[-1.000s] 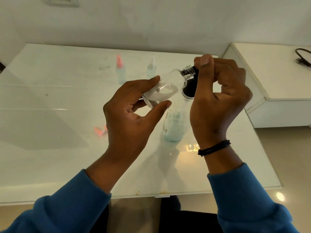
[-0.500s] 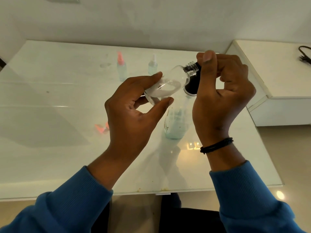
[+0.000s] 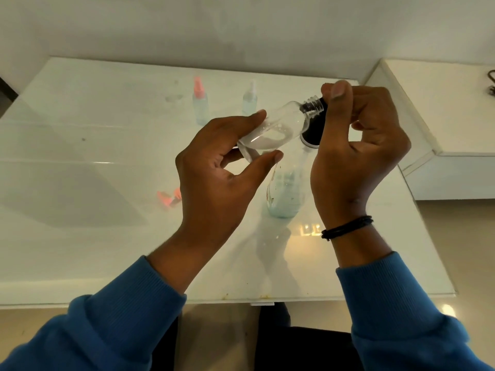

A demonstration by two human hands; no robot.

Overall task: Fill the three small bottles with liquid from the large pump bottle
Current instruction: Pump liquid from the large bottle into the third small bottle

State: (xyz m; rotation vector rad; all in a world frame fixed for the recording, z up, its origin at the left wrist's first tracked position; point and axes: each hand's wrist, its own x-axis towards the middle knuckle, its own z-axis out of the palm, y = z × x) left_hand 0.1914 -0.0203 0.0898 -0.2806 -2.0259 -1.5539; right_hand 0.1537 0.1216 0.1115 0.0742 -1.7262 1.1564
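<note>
My left hand [image 3: 214, 178] holds a small clear bottle [image 3: 278, 127] tilted, its open threaded neck pointing up and to the right. A little whitish liquid lies in its lower side. My right hand [image 3: 356, 151] grips the black pump head [image 3: 314, 131] of the large pump bottle [image 3: 284, 194], thumb on top; the nozzle is hidden behind the fingers. The large bottle stands on the table with pale blue liquid at its bottom. Two more small bottles stand at the back, one pink-capped [image 3: 200, 103] and one white-capped [image 3: 250, 99].
The white glass-topped table [image 3: 80, 236] carries a loose pink spray cap [image 3: 168, 196] left of my hands. A white cabinet [image 3: 442, 116] adjoins the table on the right, with a black cable [image 3: 491, 81] on it. The wall runs behind.
Both hands and the tilted small bottle have drifted slightly up and right in view. The grips are unchanged.
</note>
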